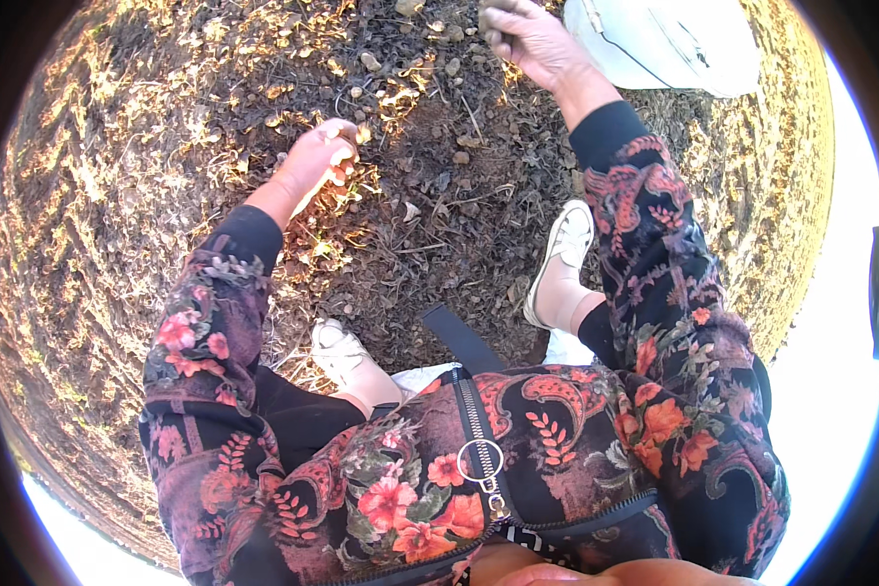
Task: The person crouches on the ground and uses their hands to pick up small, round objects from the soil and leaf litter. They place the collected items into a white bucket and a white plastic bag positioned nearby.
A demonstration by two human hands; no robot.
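Observation:
My left hand point(321, 157) is over the soil on the left, its fingers curled, with a small pale piece point(364, 134) at the fingertips that is too small to name. My right hand point(516, 33) is at the top edge of the view, its fingers bent and dark with dirt; whether it holds anything cannot be told. Just right of it stands a white plastic bucket point(655, 44) with a wire handle. Between and below the hands lies dark soil point(439, 212) strewn with dry leaves, stems and small clods.
My feet in pale shoes stand apart, one at the lower left point(335, 344), the other at the right point(571, 234). A dark strap point(461, 337) hangs before my body. Small stones or clods point(370, 61) lie scattered farther up.

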